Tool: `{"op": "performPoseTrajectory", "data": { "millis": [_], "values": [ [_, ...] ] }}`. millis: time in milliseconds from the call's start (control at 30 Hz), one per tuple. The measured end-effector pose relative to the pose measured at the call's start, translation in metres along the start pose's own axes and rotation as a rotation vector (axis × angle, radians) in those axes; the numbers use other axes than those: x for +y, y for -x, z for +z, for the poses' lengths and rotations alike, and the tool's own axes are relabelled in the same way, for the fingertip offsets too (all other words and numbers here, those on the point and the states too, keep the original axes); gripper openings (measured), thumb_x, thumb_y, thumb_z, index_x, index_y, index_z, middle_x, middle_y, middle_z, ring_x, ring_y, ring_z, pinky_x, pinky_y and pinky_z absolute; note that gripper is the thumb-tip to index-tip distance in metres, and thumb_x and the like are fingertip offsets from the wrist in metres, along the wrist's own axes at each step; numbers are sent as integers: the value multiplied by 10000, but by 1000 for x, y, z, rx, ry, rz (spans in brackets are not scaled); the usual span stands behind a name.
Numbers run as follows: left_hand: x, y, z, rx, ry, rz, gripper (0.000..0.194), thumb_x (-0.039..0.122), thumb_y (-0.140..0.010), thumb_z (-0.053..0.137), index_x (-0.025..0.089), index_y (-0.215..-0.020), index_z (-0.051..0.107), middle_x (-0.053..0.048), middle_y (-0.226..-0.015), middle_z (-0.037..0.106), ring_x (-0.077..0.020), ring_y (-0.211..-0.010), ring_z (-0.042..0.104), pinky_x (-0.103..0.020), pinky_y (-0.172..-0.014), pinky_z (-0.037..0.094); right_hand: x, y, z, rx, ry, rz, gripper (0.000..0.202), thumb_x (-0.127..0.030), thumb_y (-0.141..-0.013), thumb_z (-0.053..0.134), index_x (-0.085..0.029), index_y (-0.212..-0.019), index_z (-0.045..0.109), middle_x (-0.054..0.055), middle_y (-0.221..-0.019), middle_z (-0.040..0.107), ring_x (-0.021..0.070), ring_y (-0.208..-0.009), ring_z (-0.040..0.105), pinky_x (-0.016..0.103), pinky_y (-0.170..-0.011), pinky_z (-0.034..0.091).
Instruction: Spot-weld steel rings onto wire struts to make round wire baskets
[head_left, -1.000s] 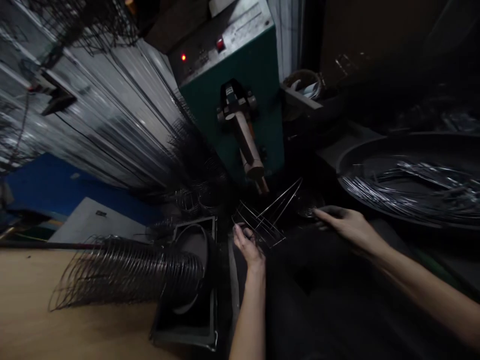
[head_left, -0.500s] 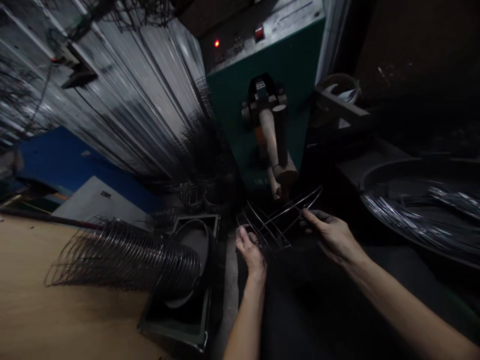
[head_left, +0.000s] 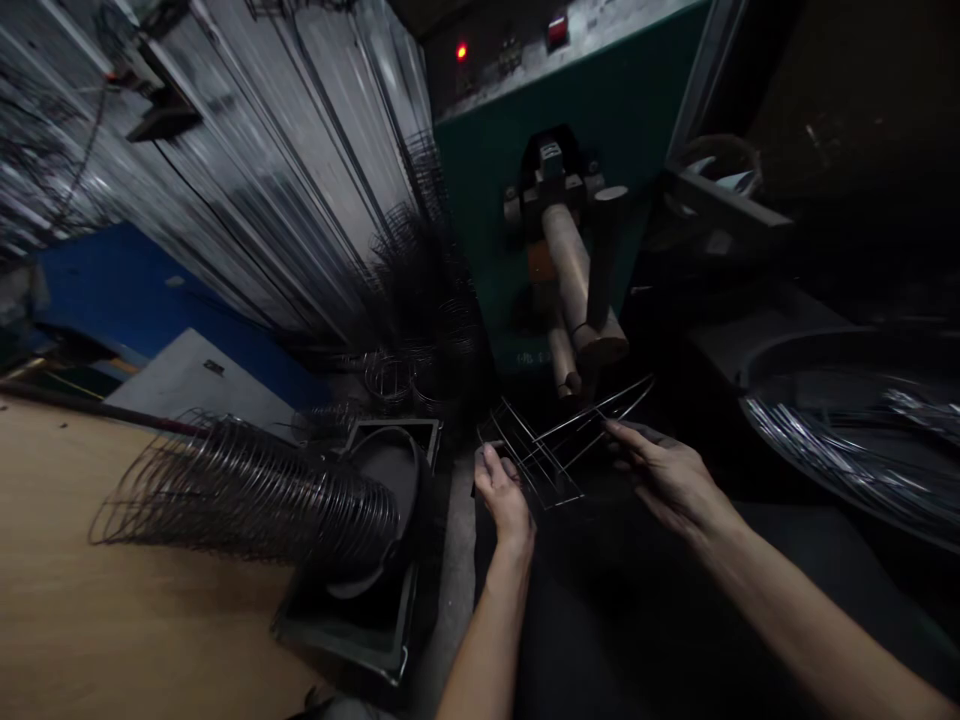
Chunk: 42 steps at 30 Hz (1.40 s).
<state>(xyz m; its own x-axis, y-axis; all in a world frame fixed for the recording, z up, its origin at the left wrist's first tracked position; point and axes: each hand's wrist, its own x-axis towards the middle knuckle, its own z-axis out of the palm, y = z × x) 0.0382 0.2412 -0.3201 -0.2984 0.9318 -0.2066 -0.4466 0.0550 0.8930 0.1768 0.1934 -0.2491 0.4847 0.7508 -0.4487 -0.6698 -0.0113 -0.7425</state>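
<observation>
A small wire frame (head_left: pixel 536 452) of thin bent rods hangs between my two hands, just below the rods of a green machine (head_left: pixel 480 170). My left hand (head_left: pixel 504 490) pinches its left edge. On the other side, my right hand (head_left: pixel 667 465) grips it between thumb and fingers. The machine's thick metal arm (head_left: pixel 574 265) points down towards the frame; whether the frame touches the electrode ends is too dark to tell.
At the left, a stack of wire rings (head_left: pixel 255 490) lies by a dark round pan (head_left: pixel 405 480) over a green-edged bin (head_left: pixel 409 640). A wide tray (head_left: pixel 750 375) with loose wires stands at the right. A blue panel (head_left: pixel 127 290) is beyond the wooden board (head_left: pixel 112 620).
The view has shifted, so the machine appears a little higher and further right. Both hands still hold the wire frame, in nearly the same place in the view.
</observation>
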Motion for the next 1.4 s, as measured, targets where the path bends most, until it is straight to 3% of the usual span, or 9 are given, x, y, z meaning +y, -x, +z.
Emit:
{"op": "performPoseTrajectory", "data": {
  "millis": [100, 500, 767, 900, 1033, 1233, 1400],
  "values": [
    [0, -2, 0, 17, 13, -10, 571, 694, -653, 653, 176, -877, 561, 52, -645, 422, -53, -533, 402, -154, -491, 348, 0, 1, 4, 7, -18, 15, 143, -92, -606, 799, -114, -698, 692, 12, -612, 597, 61, -509, 518, 92, -374, 394],
    [17, -2, 7, -88, -9, 14, 508, 656, -722, 610, 160, -820, 553, 91, -524, 253, -43, -439, 239, -158, -416, 200, 0, -3, 9, 20, 41, -17, 152, -113, -635, 797, -136, -682, 654, 15, -633, 609, 78, -510, 554, 109, -385, 431],
    [24, -8, 9, -73, 2, -22, 514, 637, -693, 646, 146, -831, 580, 77, -549, 304, -41, -467, 273, -145, -432, 221, -6, 0, 22, 66, -2, 24, 87, -60, -692, 726, -128, -678, 674, 24, -641, 620, 69, -517, 544, 105, -382, 421],
    [32, -5, 8, -39, -3, -70, 417, 538, -751, 643, 146, -890, 620, 50, -608, 380, -42, -504, 345, -137, -461, 276, -9, 4, 26, 62, -5, 38, 104, -74, -721, 713, -141, -651, 674, 20, -626, 615, 76, -523, 545, 109, -376, 414],
    [37, 0, 10, 12, 30, -126, 342, 470, -779, 643, 160, -924, 630, 45, -625, 407, -42, -504, 378, -143, -485, 314, -11, 8, 17, 28, -8, 29, 107, -88, -695, 744, -149, -651, 667, 11, -629, 614, 76, -522, 544, 117, -377, 409],
    [40, -3, 15, -19, 94, -100, 303, 435, -801, 621, 146, -889, 627, 56, -594, 398, -37, -475, 375, -148, -473, 298, -8, 10, -14, 60, 12, 0, 89, -103, -677, 758, -158, -693, 691, 10, -695, 646, 83, -556, 569, 123, -414, 442],
    [40, -12, 17, -46, 86, -40, 321, 443, -805, 610, 128, -861, 610, 73, -546, 349, -31, -433, 301, -148, -430, 217, -9, 12, -16, 66, -1, 29, 86, -82, -658, 743, -149, -695, 704, 19, -720, 649, 82, -567, 563, 123, -409, 441]
  ]
}}
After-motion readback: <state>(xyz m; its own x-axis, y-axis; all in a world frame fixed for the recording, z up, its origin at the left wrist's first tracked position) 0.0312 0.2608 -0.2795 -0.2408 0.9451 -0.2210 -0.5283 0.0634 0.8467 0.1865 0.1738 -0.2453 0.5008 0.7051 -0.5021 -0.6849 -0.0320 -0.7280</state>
